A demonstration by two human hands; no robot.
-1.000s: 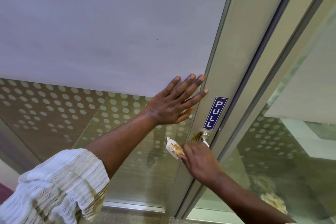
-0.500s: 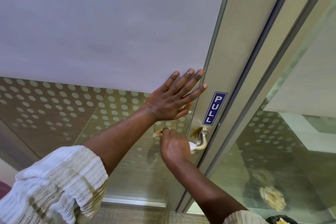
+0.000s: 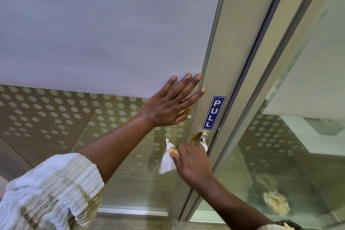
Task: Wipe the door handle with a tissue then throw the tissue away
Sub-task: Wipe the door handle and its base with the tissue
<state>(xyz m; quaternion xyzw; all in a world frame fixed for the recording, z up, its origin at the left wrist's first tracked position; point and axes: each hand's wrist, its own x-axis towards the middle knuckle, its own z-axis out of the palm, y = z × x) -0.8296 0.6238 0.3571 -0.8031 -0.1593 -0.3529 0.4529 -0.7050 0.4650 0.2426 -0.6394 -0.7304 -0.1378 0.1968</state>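
My right hand [image 3: 192, 162] covers most of the door handle [image 3: 203, 138]; only its base by the frame and its free end show. That hand is closed around the white tissue [image 3: 166, 162], pressed against the lever, with a loose corner hanging below. My left hand [image 3: 168, 106] lies spread flat on the door glass [image 3: 56, 121], fingertips at the metal frame [image 3: 222, 73] edge, beside the PULL label [image 3: 214, 112].

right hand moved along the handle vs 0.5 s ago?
Yes. The right hand with the tissue has slid rightward along the door handle, back toward the PULL sign side; half a second ago it covered the handle's free left end.
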